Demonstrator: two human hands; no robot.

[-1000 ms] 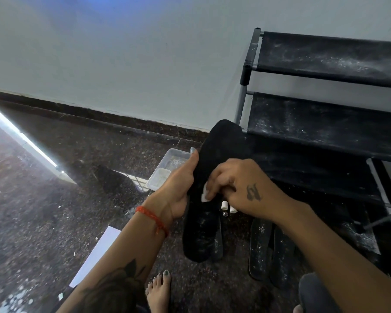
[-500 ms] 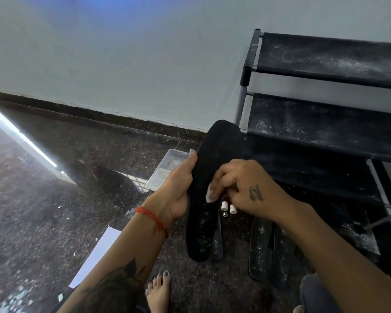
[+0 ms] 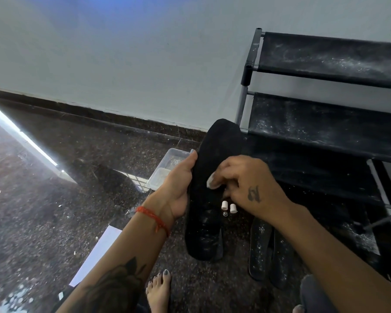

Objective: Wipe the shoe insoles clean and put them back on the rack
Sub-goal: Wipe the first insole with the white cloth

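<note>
Since it stands up unsupported, the black insole (image 3: 209,177) looks light, fairly stiff but bendable; its long edges seem the best hold. The left hand (image 3: 178,188) grips its left edge, thumb in front. The right hand (image 3: 246,184) pinches a small white wipe (image 3: 212,182) against its face, just beside the left.

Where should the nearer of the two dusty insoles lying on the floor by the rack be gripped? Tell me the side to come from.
Judging by its pose, grip the floor insole at its near rounded end, coming from the person's side. It lies flat and lengthwise; its far end disappears under the right hand, and a second insole crowds its right edge.
</note>
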